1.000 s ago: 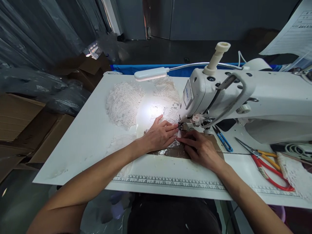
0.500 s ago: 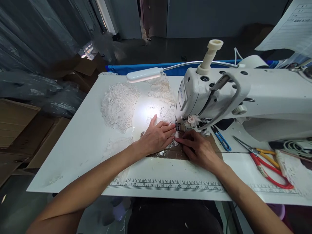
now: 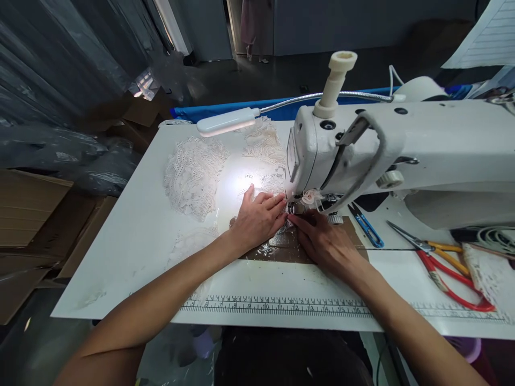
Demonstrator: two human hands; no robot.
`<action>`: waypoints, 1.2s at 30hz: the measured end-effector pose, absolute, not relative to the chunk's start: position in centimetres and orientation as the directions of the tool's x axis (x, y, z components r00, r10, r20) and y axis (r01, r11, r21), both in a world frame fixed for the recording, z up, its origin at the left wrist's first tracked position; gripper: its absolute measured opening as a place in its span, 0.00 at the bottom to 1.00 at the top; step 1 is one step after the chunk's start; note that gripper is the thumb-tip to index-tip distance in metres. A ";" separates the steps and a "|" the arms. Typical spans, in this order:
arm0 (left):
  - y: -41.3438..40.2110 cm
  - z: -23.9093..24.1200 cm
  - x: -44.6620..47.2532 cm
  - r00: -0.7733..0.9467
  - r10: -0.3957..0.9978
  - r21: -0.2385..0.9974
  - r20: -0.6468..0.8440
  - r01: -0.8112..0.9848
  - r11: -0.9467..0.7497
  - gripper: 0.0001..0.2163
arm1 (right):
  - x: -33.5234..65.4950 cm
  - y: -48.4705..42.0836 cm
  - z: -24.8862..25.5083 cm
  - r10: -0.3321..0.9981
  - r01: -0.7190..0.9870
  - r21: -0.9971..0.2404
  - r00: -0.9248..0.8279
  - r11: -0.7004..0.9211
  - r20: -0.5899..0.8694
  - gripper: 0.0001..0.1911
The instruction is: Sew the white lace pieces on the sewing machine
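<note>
My left hand [image 3: 259, 221] lies flat with its fingers spread, pressing a piece of white lace [image 3: 288, 223] down just left of the presser foot [image 3: 296, 208]. My right hand [image 3: 328, 241] is at the front of the foot, with its fingertips closed on the near edge of that lace. Both hands partly cover the piece, so its full shape is hidden. The white sewing machine [image 3: 362, 145] stands over the work, and the needle cannot be made out. Brown tape [image 3: 281, 252] covers the table under my hands.
Lace heaps [image 3: 195, 174] and more lace [image 3: 263, 142] lie behind, under a lamp [image 3: 227, 122]. Blue thread snips [image 3: 367, 228] and red-and-yellow-handled scissors [image 3: 446, 273] rest at right. A printed ruler [image 3: 277, 306] runs along the front edge. Cardboard boxes [image 3: 32, 209] stand left; a person [image 3: 250, 27] is beyond.
The view has shifted slightly, and the machine sits a little further left in it. Both hands keep their places by the presser foot. The person in the background has moved a little right.
</note>
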State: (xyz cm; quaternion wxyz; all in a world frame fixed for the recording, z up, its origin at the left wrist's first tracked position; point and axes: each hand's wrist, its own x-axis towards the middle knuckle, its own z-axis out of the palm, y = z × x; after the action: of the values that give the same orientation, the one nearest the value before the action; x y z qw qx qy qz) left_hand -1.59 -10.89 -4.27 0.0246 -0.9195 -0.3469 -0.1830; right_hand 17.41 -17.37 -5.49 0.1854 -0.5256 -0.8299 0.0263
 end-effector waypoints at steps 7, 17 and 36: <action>-10.8 -4.3 -1.9 0.651 0.633 0.062 0.419 0.675 -0.735 0.10 | 19.3 -17.6 -5.8 0.925 0.807 -0.502 -0.138 0.312 0.354 0.12; -10.7 -3.9 -2.7 0.766 0.471 0.125 0.438 0.466 -0.876 0.08 | 19.1 -17.5 -5.6 0.929 0.831 -0.488 -0.088 0.267 0.359 0.14; -10.2 -5.1 -1.7 0.693 0.564 0.284 0.449 0.488 -0.825 0.09 | 19.5 -17.6 -5.9 0.930 0.806 -0.511 -0.123 0.298 0.347 0.11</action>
State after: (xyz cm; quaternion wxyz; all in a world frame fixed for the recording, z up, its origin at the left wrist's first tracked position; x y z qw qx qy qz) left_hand -1.70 -10.20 -5.12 -0.0715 -0.9172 -0.2869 -0.2671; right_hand 19.55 -17.61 -5.94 0.3117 -0.5842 -0.7428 0.0991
